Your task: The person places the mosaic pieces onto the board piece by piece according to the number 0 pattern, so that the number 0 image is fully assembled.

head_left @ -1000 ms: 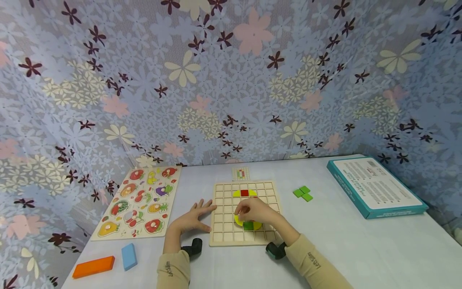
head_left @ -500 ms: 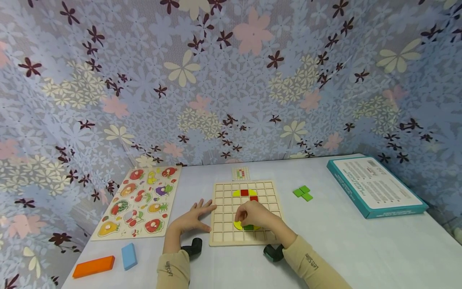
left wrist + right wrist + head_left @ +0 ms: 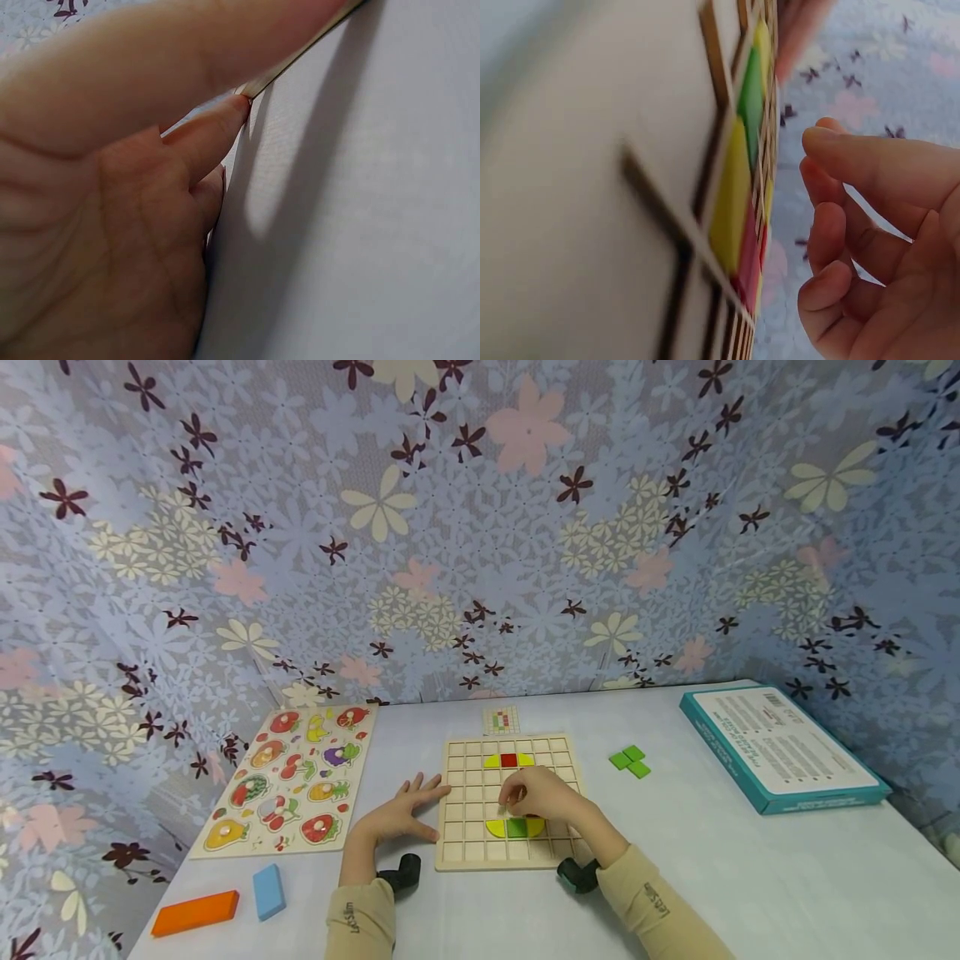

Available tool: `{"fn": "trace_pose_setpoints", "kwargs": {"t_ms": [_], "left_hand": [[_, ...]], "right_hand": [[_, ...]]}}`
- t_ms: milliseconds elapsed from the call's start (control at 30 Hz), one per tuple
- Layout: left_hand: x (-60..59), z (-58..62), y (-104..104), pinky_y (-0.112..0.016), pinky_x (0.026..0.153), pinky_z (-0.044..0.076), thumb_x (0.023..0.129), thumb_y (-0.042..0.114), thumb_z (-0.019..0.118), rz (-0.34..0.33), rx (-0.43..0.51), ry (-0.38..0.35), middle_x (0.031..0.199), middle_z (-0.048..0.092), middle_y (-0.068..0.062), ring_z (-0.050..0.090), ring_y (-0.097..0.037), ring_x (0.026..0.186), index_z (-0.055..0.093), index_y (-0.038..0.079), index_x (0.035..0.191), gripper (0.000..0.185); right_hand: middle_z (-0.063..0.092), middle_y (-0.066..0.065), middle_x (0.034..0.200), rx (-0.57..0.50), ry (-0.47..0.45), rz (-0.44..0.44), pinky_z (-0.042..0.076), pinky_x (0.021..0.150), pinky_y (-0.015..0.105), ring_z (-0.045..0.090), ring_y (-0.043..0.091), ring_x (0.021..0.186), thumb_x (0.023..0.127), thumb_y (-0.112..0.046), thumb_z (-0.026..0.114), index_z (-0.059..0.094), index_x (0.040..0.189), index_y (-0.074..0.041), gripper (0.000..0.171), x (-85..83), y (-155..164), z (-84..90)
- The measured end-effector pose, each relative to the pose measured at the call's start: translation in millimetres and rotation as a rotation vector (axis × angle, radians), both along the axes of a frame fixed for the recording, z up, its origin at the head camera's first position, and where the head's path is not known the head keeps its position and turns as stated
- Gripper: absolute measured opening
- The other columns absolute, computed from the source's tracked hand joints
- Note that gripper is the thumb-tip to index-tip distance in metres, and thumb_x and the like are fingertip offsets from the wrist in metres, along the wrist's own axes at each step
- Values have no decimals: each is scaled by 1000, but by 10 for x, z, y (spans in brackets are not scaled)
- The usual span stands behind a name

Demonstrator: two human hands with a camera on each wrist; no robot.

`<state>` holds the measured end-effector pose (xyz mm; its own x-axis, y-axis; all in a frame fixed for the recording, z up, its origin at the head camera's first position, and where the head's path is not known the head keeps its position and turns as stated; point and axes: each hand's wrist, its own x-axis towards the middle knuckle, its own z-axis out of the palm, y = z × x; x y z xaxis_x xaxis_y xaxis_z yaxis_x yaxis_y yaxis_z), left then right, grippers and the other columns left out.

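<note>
A wooden grid board (image 3: 461,853) lies flat in the middle of the table. My left hand (image 3: 397,818) spreads its fingers on the table, with fingertips and thumb touching the board's left edge. Above the board's middle hovers my right hand (image 3: 546,795), fingers loosely curved; in the right wrist view nothing shows between its thumb and fingers. Just below it a green square (image 3: 517,828) sits between two rounded yellow pieces (image 3: 495,828). Higher up, a red square (image 3: 508,761) is flanked by yellow pieces (image 3: 527,760). My right hand hides the cells between these rows.
A small pattern card (image 3: 501,721) lies behind the board. Several green squares (image 3: 628,760) and a teal box (image 3: 787,752) are to the right. On the left are a fruit puzzle board (image 3: 255,814), an orange block (image 3: 195,913) and a blue block (image 3: 268,892).
My right hand has shifted slightly up and right, away from the lower yellow and green pieces, which now show more fully. My left hand has stayed in place.
</note>
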<state>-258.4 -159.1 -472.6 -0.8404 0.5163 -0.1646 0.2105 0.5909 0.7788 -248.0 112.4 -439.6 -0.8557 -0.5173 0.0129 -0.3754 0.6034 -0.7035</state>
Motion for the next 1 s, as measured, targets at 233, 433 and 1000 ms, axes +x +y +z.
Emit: {"fn": "trace_pose_setpoints", "kwargs": {"t_ms": [233,433,1000], "left_hand": [[-7,-9,-2,-61,108,-6,68,18,79,7,11,-6,154,16,-7,-11,-35,140,42,15,140,81],[-3,-10,-1,-61,108,-6,68,18,79,12,19,-11,154,16,-7,-11,-35,140,42,15,140,81],[10,11,-6,-60,109,-5,69,17,79,-1,18,-5,154,16,-7,-10,-35,140,41,14,141,81]], "right_hand": [[60,0,77,-68,-24,-102,47,61,27,52,15,70,79,-1,66,68,88,-4,10,-123,268,43],[61,3,80,-90,-25,-208,46,62,29,54,16,72,79,-3,67,68,93,-3,14,-187,494,76],[63,12,91,-134,-47,-357,49,73,36,57,21,84,81,-4,65,64,105,2,25,-289,955,44]]}}
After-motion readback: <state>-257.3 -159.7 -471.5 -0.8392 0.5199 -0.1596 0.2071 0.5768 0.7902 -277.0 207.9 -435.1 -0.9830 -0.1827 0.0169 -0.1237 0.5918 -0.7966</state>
